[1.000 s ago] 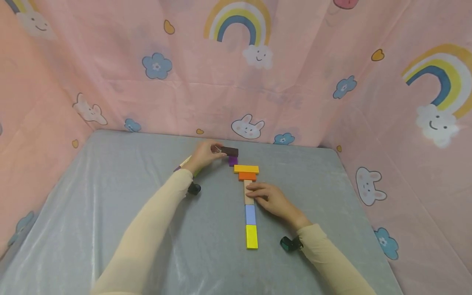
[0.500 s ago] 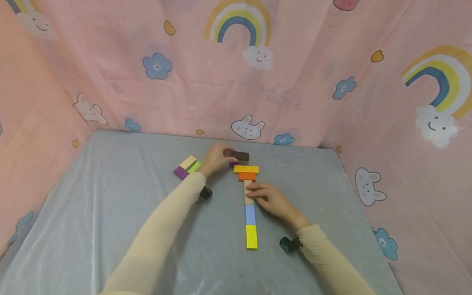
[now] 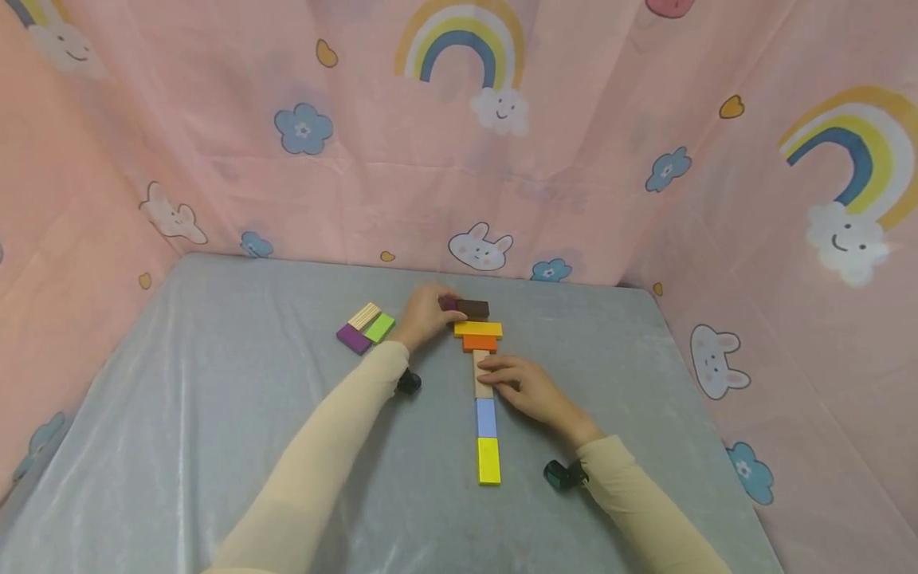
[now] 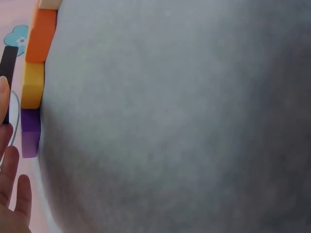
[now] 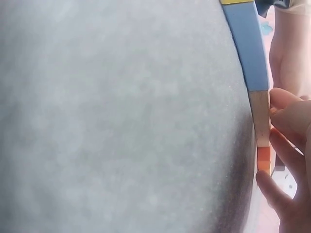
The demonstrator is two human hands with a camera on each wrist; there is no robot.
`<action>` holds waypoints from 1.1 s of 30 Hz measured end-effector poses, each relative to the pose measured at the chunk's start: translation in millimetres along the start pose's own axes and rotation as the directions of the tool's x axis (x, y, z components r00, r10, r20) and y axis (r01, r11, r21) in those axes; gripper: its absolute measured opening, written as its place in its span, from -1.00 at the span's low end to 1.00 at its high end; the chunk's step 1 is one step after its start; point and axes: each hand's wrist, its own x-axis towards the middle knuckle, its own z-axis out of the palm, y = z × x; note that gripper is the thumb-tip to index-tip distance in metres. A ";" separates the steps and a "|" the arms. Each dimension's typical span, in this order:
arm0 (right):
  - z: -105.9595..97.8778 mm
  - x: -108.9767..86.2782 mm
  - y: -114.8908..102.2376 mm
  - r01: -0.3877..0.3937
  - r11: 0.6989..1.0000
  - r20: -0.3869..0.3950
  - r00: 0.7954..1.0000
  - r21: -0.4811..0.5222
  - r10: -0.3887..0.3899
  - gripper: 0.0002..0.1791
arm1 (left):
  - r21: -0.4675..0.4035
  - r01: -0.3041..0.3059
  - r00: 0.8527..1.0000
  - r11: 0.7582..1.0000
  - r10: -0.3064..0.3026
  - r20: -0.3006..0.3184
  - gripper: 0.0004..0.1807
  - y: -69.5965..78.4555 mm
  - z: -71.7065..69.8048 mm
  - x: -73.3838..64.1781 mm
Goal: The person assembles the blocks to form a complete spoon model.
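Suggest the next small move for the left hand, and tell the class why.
Probably lower the dark block: the left hand grips it, and the left wrist view shows a gap between it and the amber block.

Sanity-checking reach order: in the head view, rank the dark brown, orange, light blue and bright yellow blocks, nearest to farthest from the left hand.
1. Dark brown block: pinched by the left hand, at its right.
2. Orange block: to the hand's right, lower in the picture.
3. Light blue block: further down.
4. Bright yellow block: lowest.
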 end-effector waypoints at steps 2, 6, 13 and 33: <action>0.2 0.0 0.1 0.013 1.000 -0.006 1.000 -0.006 -0.013 -0.69 | -0.007 0.009 1.000 1.000 -0.009 -0.001 -0.63 0.4 1.6 -0.6; -0.2 0.4 -0.2 0.031 0.999 -0.012 0.999 -0.017 -0.031 -0.69 | -0.018 0.020 1.000 1.000 -0.020 -0.008 -0.63 -0.5 5.1 0.0; -0.8 0.7 -0.2 0.023 1.000 -0.013 1.000 -0.011 -0.023 -0.69 | -0.040 0.008 1.000 0.999 -0.008 -0.015 -0.62 -1.8 8.9 1.9; 1.2 1.2 1.8 0.034 0.999 -0.020 0.999 0.007 -0.034 -0.71 | -0.040 0.036 0.999 0.999 -0.037 -0.012 -0.63 -3.2 16.8 5.5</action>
